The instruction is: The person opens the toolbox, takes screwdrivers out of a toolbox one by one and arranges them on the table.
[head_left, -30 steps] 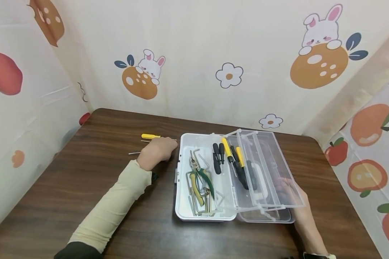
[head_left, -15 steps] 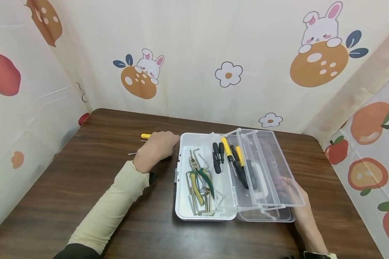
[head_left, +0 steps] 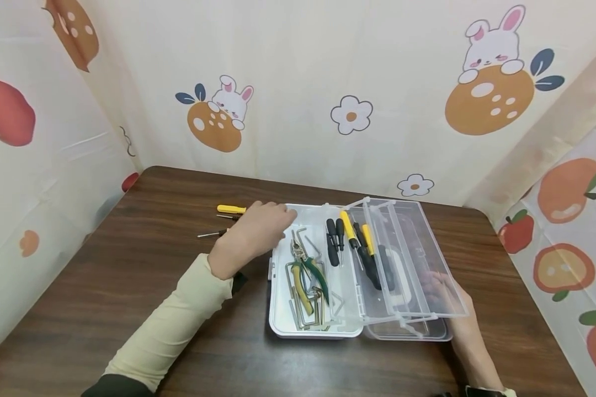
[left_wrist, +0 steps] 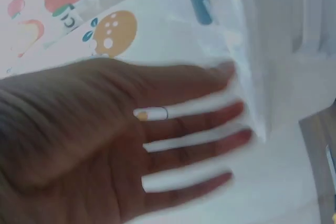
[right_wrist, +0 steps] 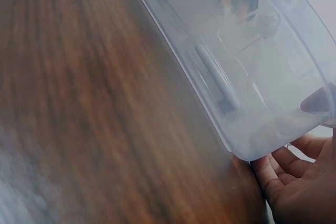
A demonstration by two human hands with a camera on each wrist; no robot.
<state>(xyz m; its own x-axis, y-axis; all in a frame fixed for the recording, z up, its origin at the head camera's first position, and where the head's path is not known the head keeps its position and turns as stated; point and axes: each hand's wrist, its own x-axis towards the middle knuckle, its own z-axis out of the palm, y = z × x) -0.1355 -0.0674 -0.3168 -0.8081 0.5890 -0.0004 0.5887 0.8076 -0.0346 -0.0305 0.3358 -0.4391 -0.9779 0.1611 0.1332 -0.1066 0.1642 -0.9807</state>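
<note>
My left hand [head_left: 255, 234] is over the left rim of a white toolbox [head_left: 315, 335]. In the left wrist view its fingers [left_wrist: 199, 156] are straight, with nothing between them. My right hand [head_left: 459, 309] grips the edge of the clear plastic lid [right_wrist: 268, 93] folded out to the right, thumb and fingers on either side of it. Inside the box lie green-and-yellow pliers [head_left: 300, 289] and several hex keys [head_left: 319, 314]. Small black-handled screwdrivers [head_left: 331, 242] sit beside them. Through the clear hinged tray [head_left: 429, 237], larger yellow-and-black screwdrivers [head_left: 368, 240] show.
A yellow-handled screwdriver [head_left: 230, 209] and thin-shafted screwdrivers [head_left: 208, 235] lie on the brown wooden table [head_left: 129, 264], left of the box and partly behind my left hand. A patterned curtain [head_left: 288, 110] stands close behind the table's far edge.
My left hand has moved right, from beside the loose screwdrivers to over the box's rim, uncovering more of their handles. My right hand, lid and tray stay in place.
</note>
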